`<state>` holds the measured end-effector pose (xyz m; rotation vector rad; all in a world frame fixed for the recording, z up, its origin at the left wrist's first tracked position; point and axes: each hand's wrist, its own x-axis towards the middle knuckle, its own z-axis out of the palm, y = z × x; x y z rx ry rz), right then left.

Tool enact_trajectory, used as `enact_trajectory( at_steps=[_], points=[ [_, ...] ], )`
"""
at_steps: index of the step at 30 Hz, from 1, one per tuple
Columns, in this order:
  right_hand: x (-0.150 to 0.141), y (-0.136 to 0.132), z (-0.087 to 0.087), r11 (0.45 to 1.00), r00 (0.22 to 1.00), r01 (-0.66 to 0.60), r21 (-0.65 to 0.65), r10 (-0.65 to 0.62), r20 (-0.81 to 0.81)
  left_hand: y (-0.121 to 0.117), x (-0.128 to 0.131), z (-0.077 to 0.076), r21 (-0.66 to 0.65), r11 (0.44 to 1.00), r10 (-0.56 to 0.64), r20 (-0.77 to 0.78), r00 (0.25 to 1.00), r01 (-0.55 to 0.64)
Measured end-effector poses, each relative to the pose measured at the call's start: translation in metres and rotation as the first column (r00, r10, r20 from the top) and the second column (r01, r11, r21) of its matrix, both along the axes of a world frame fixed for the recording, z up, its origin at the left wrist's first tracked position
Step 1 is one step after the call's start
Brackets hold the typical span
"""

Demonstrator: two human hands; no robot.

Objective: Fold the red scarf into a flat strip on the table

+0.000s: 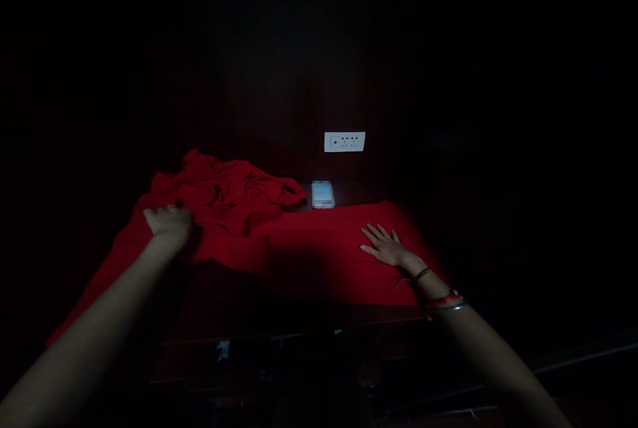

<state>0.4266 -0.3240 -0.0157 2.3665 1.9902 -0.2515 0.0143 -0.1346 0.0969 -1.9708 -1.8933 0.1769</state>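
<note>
A large red cloth lies over the table, bunched into folds on its left side and spread smooth on its right. My right hand rests flat on the smooth part, fingers spread, with nothing in it. Dark and red bands and a metal bangle circle that wrist. Over the left part of the cloth, near the rumpled folds, is my left hand. It is blurred and its fingers are mostly hidden, so whether it grips the fabric cannot be made out.
A phone with a lit screen lies behind the cloth. Above it, a white socket plate is fixed to the dark wall. The table's front edge shows below the cloth. Deep shadow hides most surroundings.
</note>
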Motion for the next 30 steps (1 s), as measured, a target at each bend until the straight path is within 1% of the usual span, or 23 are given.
enact_trajectory(
  at_steps=[1,2,3,4,5,6,7,9,10,11,12,14,15,16,17,19,22,24,27,30],
  points=[
    [-0.001,0.001,0.003,1.000,1.000,0.006,-0.028,-0.007,-0.011,-0.003,-0.002,0.005,-0.005,0.996,0.093,-0.003,0.996,-0.093],
    [-0.001,0.003,0.008,0.998,1.000,0.005,-0.060,-0.007,-0.028,-0.010,0.003,0.010,0.010,0.986,0.168,0.007,0.986,-0.168],
    [-0.002,0.006,0.014,0.996,0.999,-0.006,-0.085,0.002,-0.046,-0.019,0.014,0.012,0.035,0.991,0.130,0.014,0.991,-0.131],
    [-0.002,0.010,0.019,0.995,0.998,-0.026,-0.093,0.020,-0.066,-0.030,0.032,0.013,0.095,0.995,-0.012,0.026,1.000,0.010],
    [-0.002,0.013,0.025,0.997,0.996,-0.044,-0.069,0.038,-0.081,-0.042,0.053,0.011,0.122,0.975,-0.195,0.048,0.980,0.188],
    [-0.001,0.018,0.030,0.999,0.995,-0.048,-0.012,0.047,-0.087,-0.053,0.078,0.006,0.104,0.913,-0.403,0.082,0.911,0.394],
    [-0.001,0.022,0.033,0.997,0.996,-0.032,0.067,0.037,-0.081,-0.063,0.102,-0.002,0.079,0.857,-0.514,0.087,0.853,0.509],
    [0.002,0.029,0.035,0.975,0.998,0.050,0.217,-0.038,-0.056,-0.074,0.147,-0.026,0.028,0.748,-0.662,0.107,0.742,0.663],
    [0.004,0.032,0.034,0.964,0.995,0.096,0.247,-0.088,-0.043,-0.074,0.164,-0.040,0.003,0.683,-0.721,0.165,0.673,0.730],
    [0.008,0.034,0.032,0.965,0.991,0.134,0.226,-0.130,-0.033,-0.072,0.177,-0.055,-0.013,0.642,-0.745,0.225,0.628,0.766],
    [0.012,0.035,0.029,0.973,0.987,0.159,0.165,-0.156,-0.026,-0.067,0.186,-0.070,-0.026,0.628,-0.743,0.279,0.609,0.778],
    [0.022,0.036,0.025,0.989,0.989,0.149,0.019,-0.149,-0.021,-0.055,0.193,-0.097,-0.116,0.648,-0.676,0.368,0.638,0.753],
    [0.028,0.037,0.024,0.992,0.992,0.123,-0.029,-0.124,-0.021,-0.049,0.193,-0.107,-0.139,0.655,-0.653,0.393,0.648,0.743],
    [0.033,0.039,0.025,0.995,0.995,0.091,-0.047,-0.092,-0.022,-0.044,0.191,-0.114,-0.137,0.654,-0.647,0.408,0.644,0.744],
    [0.039,0.043,0.026,0.997,0.998,0.063,-0.039,-0.064,-0.020,-0.041,0.189,-0.119,-0.141,0.652,-0.642,0.421,0.641,0.745],
    [0.048,0.053,0.032,0.999,0.999,0.035,0.012,-0.035,-0.004,-0.037,0.185,-0.123,-0.153,0.641,-0.637,0.440,0.633,0.752],
    [0.055,0.076,0.040,0.996,0.999,0.029,0.081,-0.032,0.030,-0.036,0.183,-0.120,-0.217,0.631,-0.605,0.464,0.647,0.745],
    [0.056,0.090,0.044,0.995,0.999,0.016,0.099,-0.021,0.047,-0.036,0.183,-0.118,-0.241,0.628,-0.589,0.474,0.654,0.740],
    [0.056,0.102,0.046,0.998,0.998,-0.001,0.064,-0.003,0.060,-0.034,0.183,-0.118,-0.252,0.619,-0.586,0.483,0.651,0.744],
    [0.055,0.102,0.048,1.000,0.997,0.011,-0.014,-0.010,0.071,-0.032,0.183,-0.119,-0.258,0.614,-0.585,0.486,0.649,0.746]
  ],
)
